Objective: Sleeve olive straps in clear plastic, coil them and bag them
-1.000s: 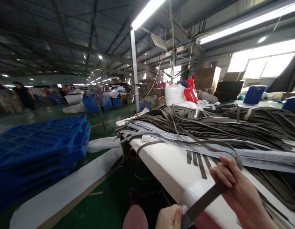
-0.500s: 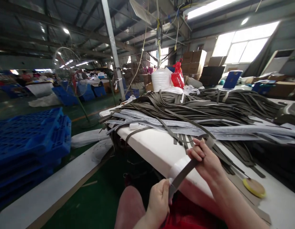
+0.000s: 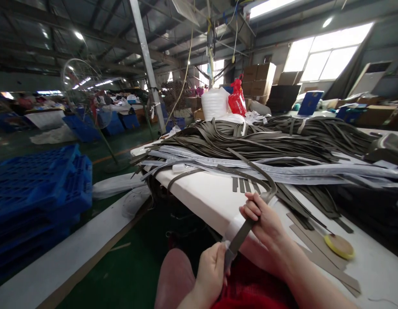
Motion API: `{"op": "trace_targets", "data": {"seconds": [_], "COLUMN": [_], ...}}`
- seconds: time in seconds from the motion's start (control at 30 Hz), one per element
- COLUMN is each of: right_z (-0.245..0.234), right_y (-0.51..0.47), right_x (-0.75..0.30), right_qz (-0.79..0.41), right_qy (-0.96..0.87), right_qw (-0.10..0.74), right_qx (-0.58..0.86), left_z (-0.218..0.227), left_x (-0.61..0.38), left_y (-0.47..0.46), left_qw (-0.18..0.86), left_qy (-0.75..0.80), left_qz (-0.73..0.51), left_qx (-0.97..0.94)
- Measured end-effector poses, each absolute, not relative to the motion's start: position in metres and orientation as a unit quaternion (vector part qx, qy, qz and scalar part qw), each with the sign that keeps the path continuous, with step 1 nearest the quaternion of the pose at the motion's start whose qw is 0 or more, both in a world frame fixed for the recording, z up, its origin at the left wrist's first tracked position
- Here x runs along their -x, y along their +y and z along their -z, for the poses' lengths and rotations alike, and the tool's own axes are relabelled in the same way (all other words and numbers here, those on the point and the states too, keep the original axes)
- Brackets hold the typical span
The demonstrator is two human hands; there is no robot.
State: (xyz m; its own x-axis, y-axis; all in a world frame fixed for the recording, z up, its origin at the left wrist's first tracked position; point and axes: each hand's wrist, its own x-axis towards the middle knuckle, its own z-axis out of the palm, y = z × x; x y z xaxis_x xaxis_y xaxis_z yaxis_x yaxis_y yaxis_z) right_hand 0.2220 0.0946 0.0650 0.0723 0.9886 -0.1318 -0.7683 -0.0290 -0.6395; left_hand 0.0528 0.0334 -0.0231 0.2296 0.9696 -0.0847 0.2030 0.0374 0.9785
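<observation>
A dark grey-green flat strap (image 3: 241, 235) runs taut between my two hands, over my lap at the table's near edge. My left hand (image 3: 211, 269) is closed on its lower end, where something pale and translucent shows by the thumb. Higher up and to the right, my right hand (image 3: 263, 219) has its fingers curled round the same strap. Past the right hand the strap loops up and back onto the white table (image 3: 205, 199). Several short cut strap pieces (image 3: 245, 185) lie in a row just beyond that hand.
A big heap of straps (image 3: 250, 141) and long pale strips (image 3: 289, 174) cover the table's far part. At right lie a yellow-edged roll (image 3: 339, 246) and flat brown card pieces (image 3: 324, 249). Stacked blue pallets (image 3: 41, 184) stand at left, near a floor fan (image 3: 86, 92).
My right hand has slid down along the strap, a little nearer my left hand. The strap's loop beyond it has shifted toward me. The whole view has turned slightly.
</observation>
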Motion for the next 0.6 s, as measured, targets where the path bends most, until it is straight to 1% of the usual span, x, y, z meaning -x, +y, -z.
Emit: {"op": "trace_targets", "data": {"seconds": [0.1,0.2,0.3,0.37,0.47,0.53,0.6], "right_z": [-0.048,-0.041,-0.052,-0.061,-0.062,-0.055,-0.047], "right_y": [0.078,0.068,0.078,0.089,0.095,0.090,0.082], "right_x": [-0.194,-0.182,-0.205,-0.227,-0.237,-0.223,-0.202], "right_qz": [-0.688,-0.710,-0.692,-0.662,-0.648,-0.668,-0.692], "right_qy": [-0.198,-0.219,-0.196,-0.192,-0.195,-0.182,-0.180], "right_qw": [0.628,0.588,0.626,0.663,0.675,0.661,0.638], "right_qx": [0.307,0.320,0.300,0.291,0.292,0.290,0.285], "left_z": [0.011,0.005,0.015,0.025,0.033,0.031,0.027], "left_x": [-0.069,-0.071,-0.056,-0.046,-0.041,-0.046,-0.053], "left_y": [0.040,0.042,0.036,0.030,0.029,0.033,0.037], "left_qw": [0.517,0.478,0.445,0.486,0.570,0.578,0.560], "left_qy": [0.491,0.489,0.488,0.492,0.492,0.488,0.486], "left_qz": [-0.401,-0.434,-0.418,-0.377,-0.332,-0.344,-0.370], "left_qx": [-0.575,-0.586,-0.624,-0.616,-0.568,-0.556,-0.560]}}
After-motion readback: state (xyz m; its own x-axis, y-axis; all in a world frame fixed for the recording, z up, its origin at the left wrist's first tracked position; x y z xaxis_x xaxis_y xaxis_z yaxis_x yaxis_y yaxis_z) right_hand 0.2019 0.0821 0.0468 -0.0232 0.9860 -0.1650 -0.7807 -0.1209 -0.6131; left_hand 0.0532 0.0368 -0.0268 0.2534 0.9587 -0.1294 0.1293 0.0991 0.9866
